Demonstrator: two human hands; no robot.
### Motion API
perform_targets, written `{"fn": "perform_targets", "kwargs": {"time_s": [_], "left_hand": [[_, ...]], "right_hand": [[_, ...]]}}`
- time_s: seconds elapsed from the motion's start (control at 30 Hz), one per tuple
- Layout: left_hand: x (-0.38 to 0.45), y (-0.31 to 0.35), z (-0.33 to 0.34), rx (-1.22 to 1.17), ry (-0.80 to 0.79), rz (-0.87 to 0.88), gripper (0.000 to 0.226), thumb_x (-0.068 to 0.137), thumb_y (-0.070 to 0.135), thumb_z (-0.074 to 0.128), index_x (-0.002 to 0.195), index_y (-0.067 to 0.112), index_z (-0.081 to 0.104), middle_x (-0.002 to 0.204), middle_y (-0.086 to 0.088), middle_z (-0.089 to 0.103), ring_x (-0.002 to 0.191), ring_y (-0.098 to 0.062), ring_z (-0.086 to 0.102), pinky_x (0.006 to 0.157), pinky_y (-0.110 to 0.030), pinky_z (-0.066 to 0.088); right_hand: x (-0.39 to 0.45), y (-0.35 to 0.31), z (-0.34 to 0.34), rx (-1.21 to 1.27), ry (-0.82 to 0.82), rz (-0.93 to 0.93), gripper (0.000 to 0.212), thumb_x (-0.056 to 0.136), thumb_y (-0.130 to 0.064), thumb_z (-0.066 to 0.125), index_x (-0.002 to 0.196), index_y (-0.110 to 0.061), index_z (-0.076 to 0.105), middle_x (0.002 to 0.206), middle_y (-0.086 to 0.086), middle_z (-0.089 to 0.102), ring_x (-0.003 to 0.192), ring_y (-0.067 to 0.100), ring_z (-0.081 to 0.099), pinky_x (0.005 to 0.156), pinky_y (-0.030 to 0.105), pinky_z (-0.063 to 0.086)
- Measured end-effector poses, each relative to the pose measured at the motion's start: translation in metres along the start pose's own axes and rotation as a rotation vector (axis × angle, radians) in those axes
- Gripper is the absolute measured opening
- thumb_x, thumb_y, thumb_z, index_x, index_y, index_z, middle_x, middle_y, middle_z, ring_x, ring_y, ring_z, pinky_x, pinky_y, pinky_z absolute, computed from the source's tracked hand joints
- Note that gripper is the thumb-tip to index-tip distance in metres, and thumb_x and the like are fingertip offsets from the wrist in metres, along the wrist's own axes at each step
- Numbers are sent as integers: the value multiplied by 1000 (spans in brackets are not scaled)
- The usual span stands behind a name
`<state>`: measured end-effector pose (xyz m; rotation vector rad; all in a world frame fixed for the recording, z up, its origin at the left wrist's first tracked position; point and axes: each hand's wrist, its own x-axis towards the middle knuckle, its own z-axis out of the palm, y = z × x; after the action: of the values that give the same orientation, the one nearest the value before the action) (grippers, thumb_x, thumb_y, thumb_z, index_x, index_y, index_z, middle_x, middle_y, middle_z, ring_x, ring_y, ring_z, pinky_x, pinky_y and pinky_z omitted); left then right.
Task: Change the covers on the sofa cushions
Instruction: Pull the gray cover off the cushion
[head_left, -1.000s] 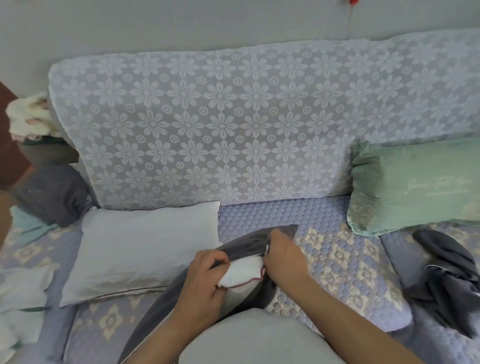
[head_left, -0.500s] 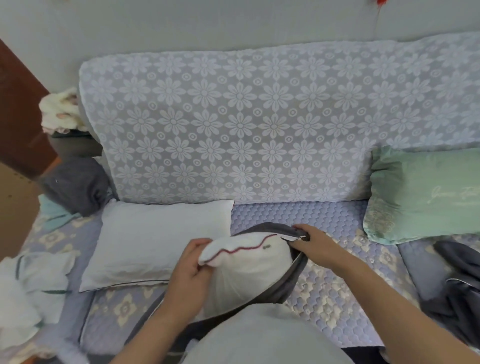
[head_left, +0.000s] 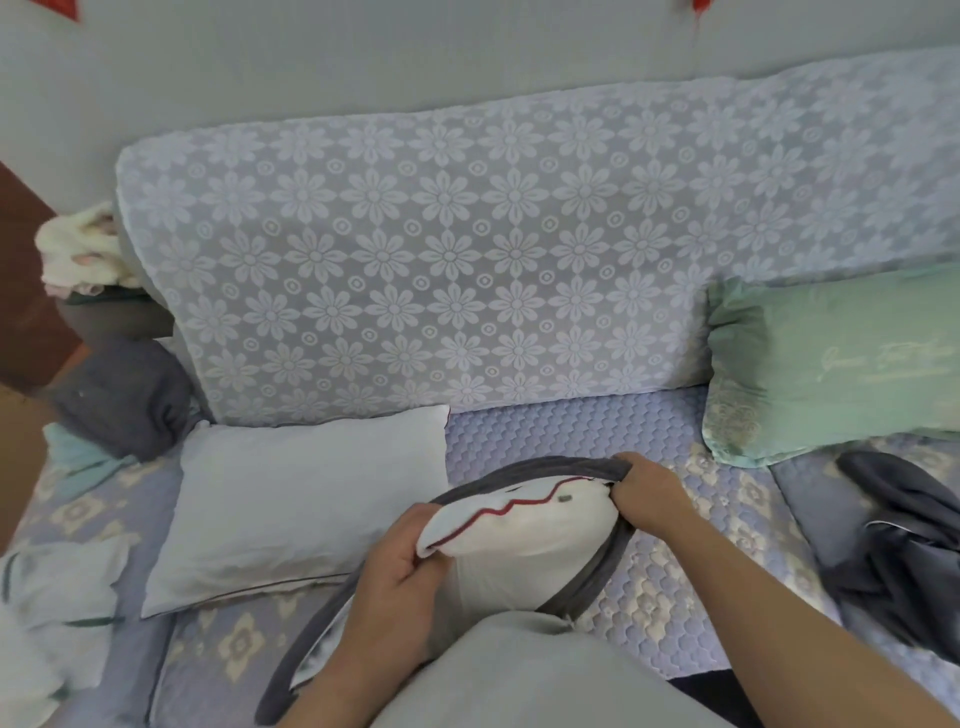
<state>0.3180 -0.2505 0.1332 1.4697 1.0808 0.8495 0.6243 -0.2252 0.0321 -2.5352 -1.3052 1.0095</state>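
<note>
Now the left hand (head_left: 400, 566) should keep pinching the white cushion insert (head_left: 524, 530) while the right hand (head_left: 647, 493), gripping the grey cover (head_left: 602, 577), peels it downward.

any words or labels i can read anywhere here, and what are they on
Green pillow: pale cursive embroidery in two lines on its face, too blurred to read for certain; the first word may begin with "J".
White cushion insert, gripped by the left hand: a small dark tag near its red piping, too small to read.
Grey cover, pinched by the right hand: no text visible.
Nothing else bears writing.
</note>
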Motion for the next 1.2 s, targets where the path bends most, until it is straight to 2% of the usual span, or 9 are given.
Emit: {"fn": "perform_targets", "kwargs": {"time_s": [0.1, 0.27, 0.4, 0.47, 0.57, 0.7, 0.87, 1.0, 1.2], "left_hand": [[-5, 5, -5, -43, -7, 6, 30, 83, 6, 57, 102, 23, 74, 103, -7, 73, 99, -17, 67, 84, -22, 48], [12, -1, -25, 132, -5, -65, 32, 85, 3, 64, 95, 33, 71, 98, 1, 71, 95, -10, 65, 82, -21, 48], [23, -7, -31, 448, 185, -100, 53, 86, -6, 62, 110, 41, 62, 116, 15, 59, 111, -3, 57, 100, -21, 45], [15, 1, -22, 610, 305, 66, 54, 84, -5, 55, 129, 24, 56, 129, 5, 48, 124, -12, 48, 112, -29, 35], [4, 11, 0, 886, 199, 383, 50, 80, 11, 53, 129, 16, 62, 132, -4, 51, 127, -24, 45, 109, -38, 32], [20, 3, 7, 1067, 168, 388, 31, 87, 24, 64, 116, 32, 73, 130, -1, 59, 129, -31, 49, 106, -49, 33], [22, -11, -8, 1145, 217, 532, 27, 78, 3, 69, 94, 23, 78, 123, -6, 66, 129, -41, 52, 109, -59, 33], [16, -13, -4, 1164, 310, 438, 2, 83, 17, 69, 81, 17, 69, 112, -2, 67, 119, -32, 56, 107, -50, 36], [17, -22, -24, 1156, 440, 181, 15, 88, 30, 58, 86, 21, 70, 113, 0, 67, 111, -28, 56, 98, -49, 36]], "right_hand": [[-10, 4, -11, 107, -57, -32, 28, 86, -10, 49, 85, -36, 58, 86, -6, 64, 93, 26, 62, 65, 27, 45], [-32, -6, -10, 250, 179, 103, 47, 88, -15, 53, 134, -18, 44, 101, 10, 63, 89, 31, 60, 70, 37, 46], [-47, -20, -19, 207, 270, 157, 20, 86, -23, 57, 99, -9, 53, 94, 11, 61, 81, 30, 53, 72, 36, 44], [-54, -28, -28, 150, 294, 126, 13, 81, -23, 57, 85, -10, 58, 82, 8, 60, 76, 29, 55, 68, 35, 46], [-67, -40, -41, 77, 328, 66, 10, 78, -23, 56, 76, -13, 58, 72, 5, 58, 66, 25, 54, 58, 32, 42], [-82, -52, -52, -20, 369, -18, 13, 80, -27, 55, 75, -16, 54, 71, 3, 54, 66, 26, 52, 57, 32, 39], [-93, -57, -61, -173, 418, -42, 19, 77, -34, 55, 83, -16, 53, 74, 2, 50, 75, 33, 54, 62, 34, 40], [-94, -57, -63, -200, 436, -65, 20, 77, -34, 55, 83, -16, 49, 70, 0, 46, 69, 29, 48, 59, 33, 37], [-95, -52, -65, -240, 399, -52, 24, 77, -36, 57, 85, -15, 48, 68, -2, 39, 69, 28, 44, 60, 33, 37]]}}
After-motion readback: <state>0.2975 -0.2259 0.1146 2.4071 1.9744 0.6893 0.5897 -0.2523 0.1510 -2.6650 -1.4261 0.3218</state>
